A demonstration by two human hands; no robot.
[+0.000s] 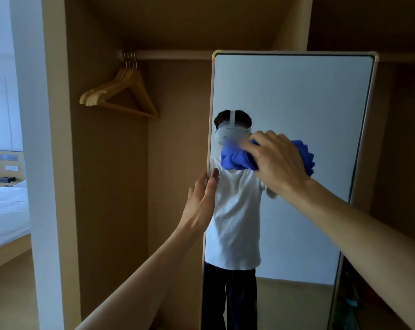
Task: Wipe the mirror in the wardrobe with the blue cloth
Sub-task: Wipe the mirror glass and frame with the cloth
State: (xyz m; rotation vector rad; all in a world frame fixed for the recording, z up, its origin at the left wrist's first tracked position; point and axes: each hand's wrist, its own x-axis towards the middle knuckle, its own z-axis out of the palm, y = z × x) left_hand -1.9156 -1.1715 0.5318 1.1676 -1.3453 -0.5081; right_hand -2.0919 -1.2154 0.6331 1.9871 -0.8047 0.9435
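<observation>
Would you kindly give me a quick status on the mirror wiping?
Left hand grips mirror by its left edge. Right hand presses bunched blue cloth to the glass. Hangers off left, path clear.

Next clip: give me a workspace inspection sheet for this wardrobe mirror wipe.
Surface: mirror stands upright inside the wardrobe; smears too faint to judge.
Job's things: blue cloth, bunched, against the glass at mid height.
Clutter: dim objects low right beside the mirror, unidentifiable.
Hands: right hand grips the cloth on the glass; left hand holds the mirror's left edge.
Cables: nothing seen.
Surroundings: wooden hangers on the rail; bed through the opening at left.
</observation>
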